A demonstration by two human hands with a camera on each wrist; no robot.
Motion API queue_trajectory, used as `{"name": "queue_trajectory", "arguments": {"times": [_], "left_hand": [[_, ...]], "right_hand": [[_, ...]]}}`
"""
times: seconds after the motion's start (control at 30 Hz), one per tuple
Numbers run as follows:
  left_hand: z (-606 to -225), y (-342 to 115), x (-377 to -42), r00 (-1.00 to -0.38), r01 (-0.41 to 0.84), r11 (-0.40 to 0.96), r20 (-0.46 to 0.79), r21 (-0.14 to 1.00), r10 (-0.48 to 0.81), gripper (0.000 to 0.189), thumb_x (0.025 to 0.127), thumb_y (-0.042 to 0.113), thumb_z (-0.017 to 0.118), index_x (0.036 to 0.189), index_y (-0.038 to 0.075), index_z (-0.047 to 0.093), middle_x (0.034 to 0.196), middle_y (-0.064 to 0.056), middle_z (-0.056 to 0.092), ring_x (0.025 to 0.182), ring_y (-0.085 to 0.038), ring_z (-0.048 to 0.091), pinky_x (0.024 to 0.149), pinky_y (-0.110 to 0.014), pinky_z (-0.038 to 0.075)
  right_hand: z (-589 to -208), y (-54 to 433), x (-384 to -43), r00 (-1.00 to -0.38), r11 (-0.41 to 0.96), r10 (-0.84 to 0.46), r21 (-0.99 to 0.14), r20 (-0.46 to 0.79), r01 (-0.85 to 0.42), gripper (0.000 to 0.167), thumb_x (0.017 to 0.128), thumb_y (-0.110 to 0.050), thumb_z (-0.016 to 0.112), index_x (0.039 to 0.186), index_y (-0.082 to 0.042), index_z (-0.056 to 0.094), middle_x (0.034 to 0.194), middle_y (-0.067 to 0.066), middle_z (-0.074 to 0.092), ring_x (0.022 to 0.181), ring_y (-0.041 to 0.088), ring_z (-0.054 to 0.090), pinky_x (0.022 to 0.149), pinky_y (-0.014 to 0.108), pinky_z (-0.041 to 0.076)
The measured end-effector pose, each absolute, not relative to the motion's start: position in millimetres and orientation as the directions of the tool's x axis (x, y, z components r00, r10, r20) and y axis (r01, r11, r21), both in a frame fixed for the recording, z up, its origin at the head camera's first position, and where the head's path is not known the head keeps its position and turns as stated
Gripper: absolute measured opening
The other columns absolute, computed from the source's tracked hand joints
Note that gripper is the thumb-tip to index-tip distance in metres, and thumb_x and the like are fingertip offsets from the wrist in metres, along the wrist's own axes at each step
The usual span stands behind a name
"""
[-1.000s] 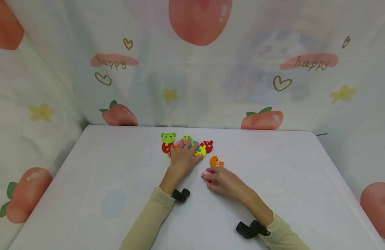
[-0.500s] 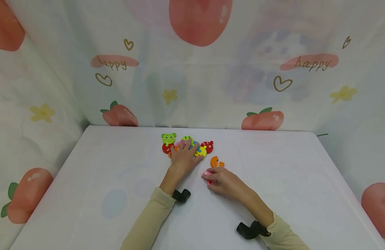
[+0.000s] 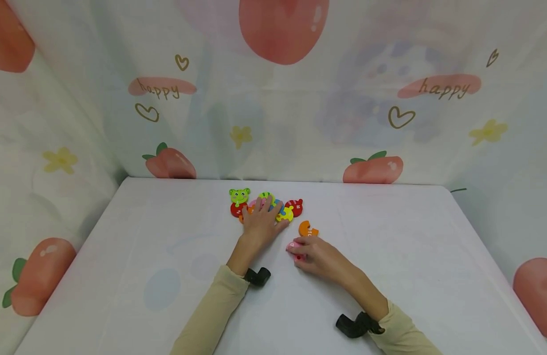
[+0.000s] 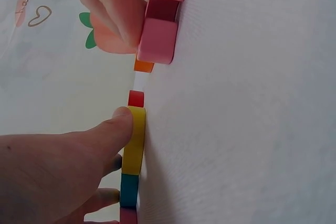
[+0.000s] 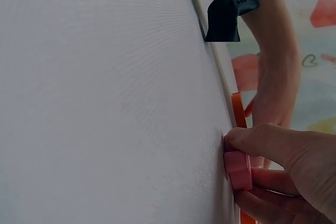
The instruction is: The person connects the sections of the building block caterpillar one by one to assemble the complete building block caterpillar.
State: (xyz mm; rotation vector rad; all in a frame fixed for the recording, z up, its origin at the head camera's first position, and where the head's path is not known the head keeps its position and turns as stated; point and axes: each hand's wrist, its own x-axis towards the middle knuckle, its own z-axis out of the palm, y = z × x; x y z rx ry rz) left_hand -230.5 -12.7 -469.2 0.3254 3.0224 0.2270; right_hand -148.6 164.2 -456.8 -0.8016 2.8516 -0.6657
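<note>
My left hand rests with spread fingers on a joined row of colourful puzzle pieces, covering its middle. A green frog-face piece above a red piece forms the row's left end. At the right end sit a yellow piece and a red striped piece. In the left wrist view, the left thumb touches the yellow piece's edge, beside a blue piece. Nearer, my right hand pinches a pink puzzle piece between thumb and fingers, low over the table.
A loose orange piece lies just beyond the right hand, apart from the row. The white table is backed by a fruit-print curtain. Each wrist wears a black camera mount.
</note>
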Motion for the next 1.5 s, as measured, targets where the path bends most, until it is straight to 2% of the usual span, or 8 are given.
{"name": "queue_trajectory", "arguments": {"times": [0.27, 0.37, 0.47, 0.63, 0.73, 0.9, 1.03, 1.5], "left_hand": [[-469.3, -12.1, -230.6, -0.972, 0.207, 0.964, -0.078, 0.165, 0.222, 0.065, 0.093, 0.06, 0.047, 0.151, 0.034, 0.032, 0.163, -0.002, 0.022, 0.151, -0.032, 0.018, 0.114, -0.069, 0.018], [-468.3, -12.0, -230.0, -0.973, 0.205, 0.963, -0.075, 0.174, 0.22, 0.065, 0.093, 0.06, 0.048, 0.151, 0.034, 0.033, 0.163, -0.003, 0.023, 0.151, -0.032, 0.018, 0.115, -0.069, 0.017], [-467.3, -11.9, -229.2, -0.973, 0.202, 0.96, -0.069, 0.193, 0.219, 0.065, 0.093, 0.058, 0.049, 0.151, 0.033, 0.034, 0.162, -0.003, 0.024, 0.151, -0.032, 0.019, 0.115, -0.068, 0.016], [-465.3, -12.7, -227.6, -0.976, 0.191, 0.955, -0.062, 0.227, 0.21, 0.065, 0.093, 0.056, 0.052, 0.15, 0.031, 0.036, 0.162, -0.005, 0.025, 0.151, -0.033, 0.018, 0.116, -0.068, 0.013], [-465.2, -13.4, -227.1, -0.976, 0.187, 0.953, -0.064, 0.238, 0.207, 0.065, 0.093, 0.056, 0.052, 0.15, 0.03, 0.037, 0.162, -0.005, 0.025, 0.151, -0.033, 0.018, 0.116, -0.068, 0.012], [-466.5, -12.8, -228.0, -0.974, 0.194, 0.954, -0.074, 0.228, 0.216, 0.065, 0.093, 0.057, 0.051, 0.151, 0.031, 0.035, 0.162, -0.005, 0.024, 0.151, -0.033, 0.017, 0.116, -0.068, 0.013], [-466.4, -11.4, -228.9, -0.973, 0.197, 0.955, -0.078, 0.22, 0.219, 0.066, 0.093, 0.057, 0.051, 0.151, 0.031, 0.034, 0.163, -0.005, 0.023, 0.151, -0.033, 0.017, 0.116, -0.068, 0.013], [-468.7, -10.6, -229.7, -0.972, 0.195, 0.958, -0.085, 0.209, 0.217, 0.067, 0.093, 0.059, 0.049, 0.152, 0.033, 0.032, 0.163, -0.004, 0.022, 0.152, -0.032, 0.015, 0.117, -0.067, 0.012]], "right_hand": [[-460.0, 169.2, -152.5, -0.836, 0.736, -0.548, -0.457, 0.031, -0.5, 0.038, 0.084, -0.02, 0.076, 0.121, -0.015, 0.07, 0.122, 0.01, 0.066, 0.108, 0.023, 0.06, 0.088, 0.036, 0.057], [-459.3, 173.7, -156.9, -0.817, 0.689, -0.574, -0.512, 0.045, -0.513, 0.036, 0.085, -0.019, 0.074, 0.121, -0.014, 0.07, 0.121, 0.01, 0.067, 0.109, 0.024, 0.062, 0.087, 0.034, 0.057], [-454.8, 179.9, -163.2, -0.814, 0.637, -0.574, -0.576, 0.089, -0.512, 0.036, 0.086, -0.017, 0.074, 0.121, -0.013, 0.07, 0.121, 0.011, 0.068, 0.111, 0.027, 0.063, 0.089, 0.037, 0.058], [-451.0, 187.7, -183.7, -0.848, 0.61, -0.481, -0.609, 0.223, -0.506, 0.04, 0.084, -0.013, 0.075, 0.123, -0.009, 0.068, 0.126, 0.015, 0.066, 0.115, 0.032, 0.063, 0.089, 0.043, 0.057], [-453.3, 187.9, -203.7, -0.874, 0.614, -0.412, -0.63, 0.258, -0.476, 0.042, 0.086, -0.011, 0.073, 0.127, -0.005, 0.064, 0.131, 0.017, 0.062, 0.116, 0.032, 0.062, 0.088, 0.043, 0.057], [-460.1, 186.6, -241.1, -0.92, 0.667, -0.348, -0.642, 0.179, -0.377, 0.043, 0.091, -0.013, 0.066, 0.132, -0.004, 0.059, 0.138, 0.016, 0.056, 0.12, 0.032, 0.06, 0.093, 0.041, 0.055], [-466.1, 187.7, -261.4, -0.934, 0.711, -0.34, -0.619, 0.113, -0.334, 0.042, 0.093, -0.013, 0.063, 0.134, -0.006, 0.058, 0.141, 0.016, 0.054, 0.125, 0.033, 0.056, 0.099, 0.043, 0.051], [-465.3, 188.3, -279.8, -0.925, 0.718, -0.379, -0.617, 0.039, -0.32, 0.045, 0.088, -0.009, 0.06, 0.133, -0.006, 0.058, 0.144, 0.015, 0.052, 0.136, 0.036, 0.045, 0.11, 0.049, 0.041]]}}
